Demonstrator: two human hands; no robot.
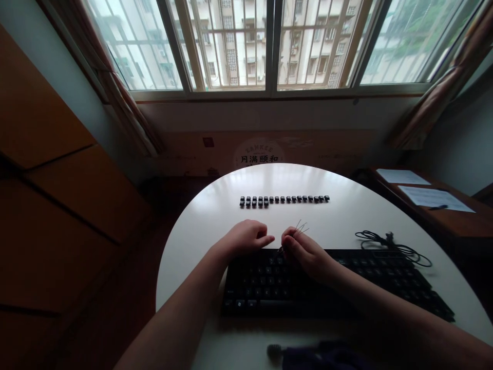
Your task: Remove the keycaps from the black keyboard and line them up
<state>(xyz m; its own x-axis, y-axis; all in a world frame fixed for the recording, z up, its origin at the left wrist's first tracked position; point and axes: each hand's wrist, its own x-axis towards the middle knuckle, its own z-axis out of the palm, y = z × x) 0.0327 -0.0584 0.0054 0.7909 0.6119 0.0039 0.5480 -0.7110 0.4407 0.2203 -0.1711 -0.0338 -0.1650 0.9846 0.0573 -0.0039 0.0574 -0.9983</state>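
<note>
A black keyboard lies on the white round table, with bare spots in its upper rows. My right hand is closed around a wire keycap puller; thin wires stick out above the fingers, and its lower end is at the upper-left keys, partly hidden. My left hand rests by the keyboard's top edge, fingers loosely curled and thumb stretched apart, with nothing visible in it. Beyond both hands, several loose black keycaps stand in a long row, with a shorter row in front at the left.
A coiled black cable lies behind the keyboard's right side. Near the front table edge sit a dark brush-like tip and a dark purple cloth-like thing. Papers and a pen lie on a brown side table at right.
</note>
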